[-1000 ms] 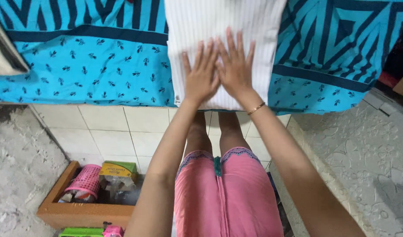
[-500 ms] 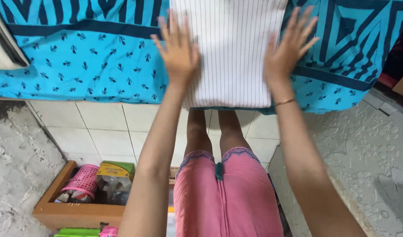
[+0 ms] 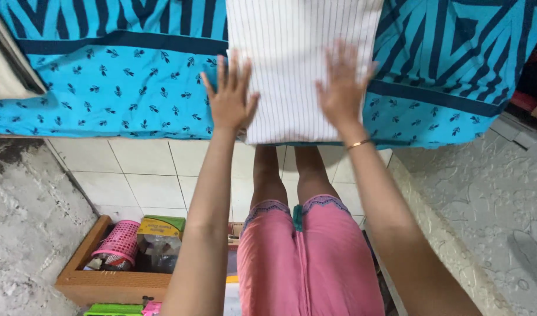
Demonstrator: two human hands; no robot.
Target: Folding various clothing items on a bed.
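A white cloth with thin dark stripes (image 3: 292, 64) lies flat on a blue patterned bedsheet (image 3: 116, 82), its near edge at the bed's edge. My left hand (image 3: 228, 100) rests palm down on the cloth's left edge with fingers spread. On the cloth's right side my right hand (image 3: 340, 88) lies flat too, fingers apart, with a thin bangle at the wrist. Neither hand holds anything.
A wooden tray (image 3: 104, 281) on the floor at the lower left holds a pink basket (image 3: 117, 243) and a green and yellow box (image 3: 160, 225). White tiles (image 3: 151, 175) run below the bed. A pale folded cloth (image 3: 8, 76) lies at the far left.
My hands began together at the cloth's middle, spread out and up to its sides, and have now drawn back toward its near edge.
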